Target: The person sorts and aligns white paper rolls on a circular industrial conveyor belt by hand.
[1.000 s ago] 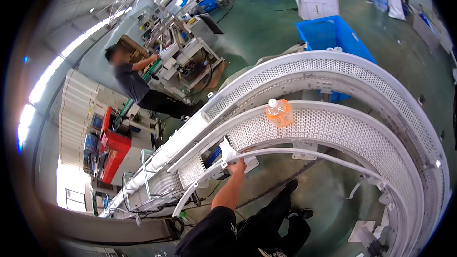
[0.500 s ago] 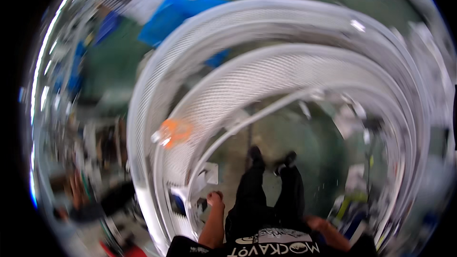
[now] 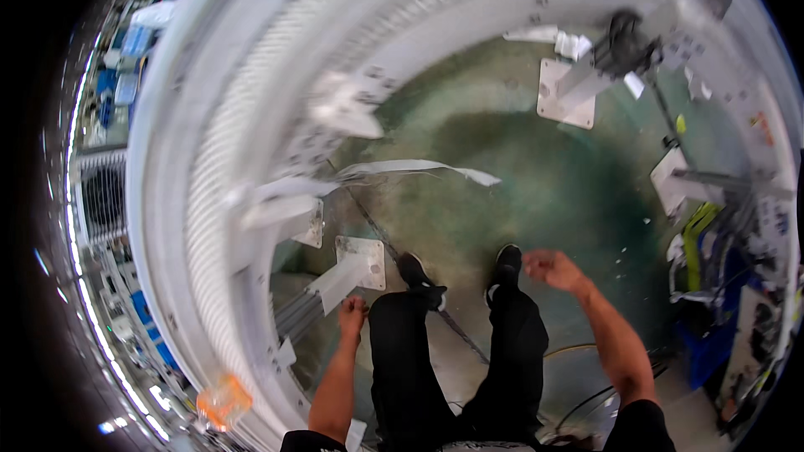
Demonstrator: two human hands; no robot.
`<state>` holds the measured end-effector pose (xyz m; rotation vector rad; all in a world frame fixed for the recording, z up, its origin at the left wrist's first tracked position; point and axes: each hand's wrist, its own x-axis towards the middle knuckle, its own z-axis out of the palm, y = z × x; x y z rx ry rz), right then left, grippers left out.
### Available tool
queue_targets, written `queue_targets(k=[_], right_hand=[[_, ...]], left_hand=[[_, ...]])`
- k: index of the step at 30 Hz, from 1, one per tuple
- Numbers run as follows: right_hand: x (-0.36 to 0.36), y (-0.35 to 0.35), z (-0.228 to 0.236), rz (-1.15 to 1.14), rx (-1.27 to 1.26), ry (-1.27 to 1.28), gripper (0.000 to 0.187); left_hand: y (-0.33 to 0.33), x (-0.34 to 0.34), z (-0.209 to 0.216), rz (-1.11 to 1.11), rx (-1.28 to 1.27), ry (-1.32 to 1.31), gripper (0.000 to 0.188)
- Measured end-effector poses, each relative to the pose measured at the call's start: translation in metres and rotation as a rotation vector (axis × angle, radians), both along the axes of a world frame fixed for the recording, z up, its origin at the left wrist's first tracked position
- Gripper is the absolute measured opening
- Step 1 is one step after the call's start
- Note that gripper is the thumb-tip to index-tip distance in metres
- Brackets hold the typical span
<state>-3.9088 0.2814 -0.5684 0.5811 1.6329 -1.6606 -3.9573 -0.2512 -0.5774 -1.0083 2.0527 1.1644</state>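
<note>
I stand on a green floor inside a large white ring-shaped frame with a ribbed white band. My left hand hangs low with its fingers curled in, and I see nothing held in it. Close to that hand is a white post with a square foot plate; whether they touch is unclear. My right hand hangs in front of my right leg, loosely bent with its fingers somewhat apart and nothing visible in them.
A white strip reaches inward from the left of the ring. Further bolt-down foot plates stand around it. Blue and yellow-green items are piled at right. An orange packet sits at lower left, and cables lie behind me.
My view has shifted further into the ring, so its posts and floor show larger. My right arm has swung forward from my side; the left hand stays low and curled.
</note>
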Motion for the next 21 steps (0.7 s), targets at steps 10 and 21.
queue_targets(k=[10, 21], right_hand=[[-0.155, -0.088, -0.297, 0.542, 0.857, 0.573, 0.086], [-0.377, -0.101, -0.392, 0.728, 1.297, 0.398, 0.101]], left_hand=[[-0.019, -0.231, -0.288, -1.003, -0.295, 0.495, 0.048], [-0.070, -0.434, -0.413, -1.037, -0.758, 0.617, 0.065]])
